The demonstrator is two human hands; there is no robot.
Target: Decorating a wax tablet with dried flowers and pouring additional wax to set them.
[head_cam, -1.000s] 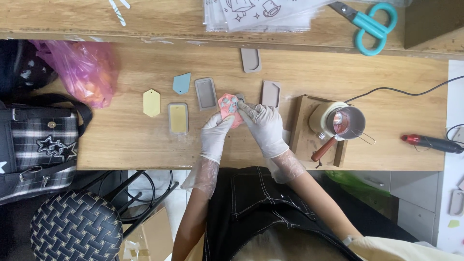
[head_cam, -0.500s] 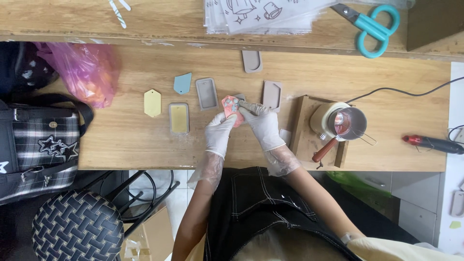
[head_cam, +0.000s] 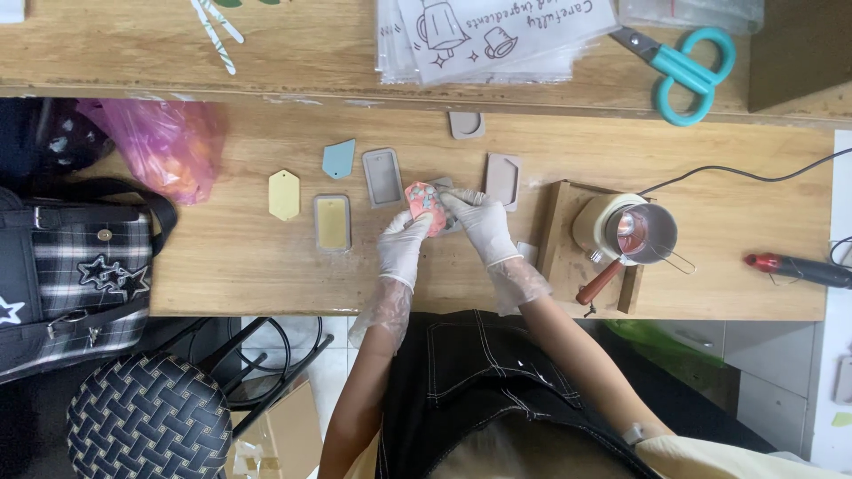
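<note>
Pink speckled slab (head_cam: 423,204), held above the wooden table (head_cam: 231,266) between both gloved hands: the left hand (head_cam: 404,244) has its grip closed on the slab's lower edge, and the right hand (head_cam: 479,222) has its grip pinched on the slab's right side. Left of the slab lie an empty grey mould (head_cam: 382,176), a grey mould filled with yellow (head_cam: 333,222), a yellow tag-shaped piece (head_cam: 284,195) and a blue one (head_cam: 338,159). Right of the slab stand another grey mould (head_cam: 502,180) and a small metal melting pot (head_cam: 646,234) on a wooden block; teal scissors (head_cam: 688,71) lie well beyond it.

Tablet (head_cam: 424,205) between both hands, moulds (head_cam: 382,176) left, pot (head_cam: 645,233) right, scissors (head_cam: 683,66) behind.
</note>
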